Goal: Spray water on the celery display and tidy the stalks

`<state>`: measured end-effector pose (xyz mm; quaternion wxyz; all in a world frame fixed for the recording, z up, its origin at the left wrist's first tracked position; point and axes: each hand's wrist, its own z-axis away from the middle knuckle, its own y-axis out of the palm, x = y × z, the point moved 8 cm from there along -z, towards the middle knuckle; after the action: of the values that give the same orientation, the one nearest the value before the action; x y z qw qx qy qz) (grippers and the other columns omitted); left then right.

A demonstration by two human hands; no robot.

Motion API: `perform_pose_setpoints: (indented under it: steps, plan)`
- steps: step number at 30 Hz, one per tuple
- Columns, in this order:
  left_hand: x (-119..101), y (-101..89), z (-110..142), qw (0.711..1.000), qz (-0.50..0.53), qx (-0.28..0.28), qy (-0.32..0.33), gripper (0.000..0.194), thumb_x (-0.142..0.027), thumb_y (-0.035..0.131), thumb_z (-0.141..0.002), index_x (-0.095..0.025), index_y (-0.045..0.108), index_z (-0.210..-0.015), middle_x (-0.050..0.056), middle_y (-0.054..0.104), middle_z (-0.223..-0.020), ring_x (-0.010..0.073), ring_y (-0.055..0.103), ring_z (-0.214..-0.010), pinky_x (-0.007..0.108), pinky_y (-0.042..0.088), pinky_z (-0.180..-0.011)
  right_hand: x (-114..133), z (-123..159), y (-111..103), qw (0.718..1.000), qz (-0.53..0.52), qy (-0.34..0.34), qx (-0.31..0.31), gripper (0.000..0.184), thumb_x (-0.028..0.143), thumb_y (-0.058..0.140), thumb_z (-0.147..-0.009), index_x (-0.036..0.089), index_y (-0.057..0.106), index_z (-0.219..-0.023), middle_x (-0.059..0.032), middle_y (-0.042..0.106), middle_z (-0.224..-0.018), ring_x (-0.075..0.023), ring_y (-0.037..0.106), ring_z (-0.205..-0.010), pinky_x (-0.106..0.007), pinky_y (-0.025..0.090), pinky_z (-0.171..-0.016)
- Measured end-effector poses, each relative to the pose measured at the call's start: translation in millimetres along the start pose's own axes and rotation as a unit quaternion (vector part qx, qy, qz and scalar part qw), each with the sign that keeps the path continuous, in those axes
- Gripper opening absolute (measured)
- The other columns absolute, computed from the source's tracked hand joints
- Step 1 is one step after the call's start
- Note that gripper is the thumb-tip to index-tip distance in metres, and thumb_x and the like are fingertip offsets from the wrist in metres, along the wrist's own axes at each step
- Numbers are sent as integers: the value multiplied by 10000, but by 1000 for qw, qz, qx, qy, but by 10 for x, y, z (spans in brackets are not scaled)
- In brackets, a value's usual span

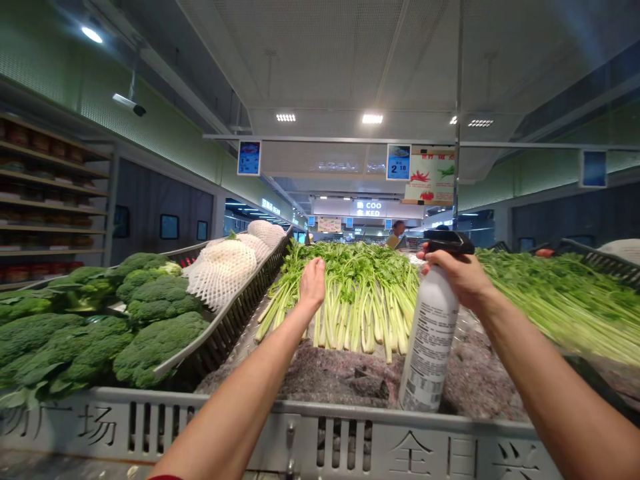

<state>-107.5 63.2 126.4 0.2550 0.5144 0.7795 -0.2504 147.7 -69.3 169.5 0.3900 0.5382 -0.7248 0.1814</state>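
"What does the head view show of the left hand [313, 281]?"

"It is bare and holds nothing, raised before the left part of the celery [357, 300]. Its fingers look pressed together, pointing up and away. Whether it touches the leaves, the view cannot tell."

"And the right hand [453, 267]?"

"That one grips the spray bottle [431, 340], with fingers curled around the neck, just under the black head [450, 240]. Whether a finger presses the trigger is hidden."

"Where is the bottle itself?"

"Right of the celery, near the front, leaning a little to the right at its top. Its base shows just behind the grey rail [345, 411]; contact with the mat [340, 373] cannot be made out."

"How does the celery lie?"

"Side by side on the mat, leaves to the far side, pale stalk ends to the near side. More greens [555, 293] show past the right arm."

"What is on the left?"

"Broccoli [163, 350] near, then produce in white foam nets [223, 270], both left of a slatted divider [240, 303]. Blue price signs [399, 162] hang above, and a person [397, 233] stands far off."
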Motion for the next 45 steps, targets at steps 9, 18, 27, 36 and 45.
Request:
perform_pose_setpoints:
  steps: [9,18,27,36,45]
  plan:
    - [25,-178,-53,999,-31,-14,8,441,-376,245,-831,-118,496,-1087,119,531,-1136,200,469,-1047,333,339,-895,-42,-68,703,994,-37,3,104,298,218,639,-544,140,566,-822,-33,594,-695,-106,518,-517,-235,433,-449]
    - [0,-317,-92,999,-41,-28,-16,427,-382,246,-830,-142,505,-1069,106,536,-1128,204,476,-1037,333,351,-877,4,-152,1107,989,-16,-17,146,265,230,608,-583,150,552,-829,-21,567,-655,-112,513,-525,-263,436,-490]
    - [-19,-437,-172,997,-70,-29,-9,434,-387,245,-826,-136,506,-1065,121,539,-1108,225,474,-1029,352,354,-866,-396,-210,1606,986,9,32,160,161,214,584,-590,162,518,-728,-14,543,-631,-125,506,-525,-301,442,-488]
    - [-125,-362,-235,998,-57,-29,11,443,-411,245,-822,-149,506,-1067,111,542,-1107,219,484,-1012,348,364,-854,-500,-236,1532,985,7,38,166,127,223,574,-613,184,508,-714,-4,539,-623,-119,501,-515,-293,450,-486]
    - [161,-445,-259,996,-66,-50,-29,401,-392,274,-816,-165,522,-1034,102,562,-1085,214,501,-1003,341,361,-863,-294,36,1918,975,4,-3,223,136,195,569,-600,164,527,-725,4,555,-641,-111,514,-522,-264,443,-505]
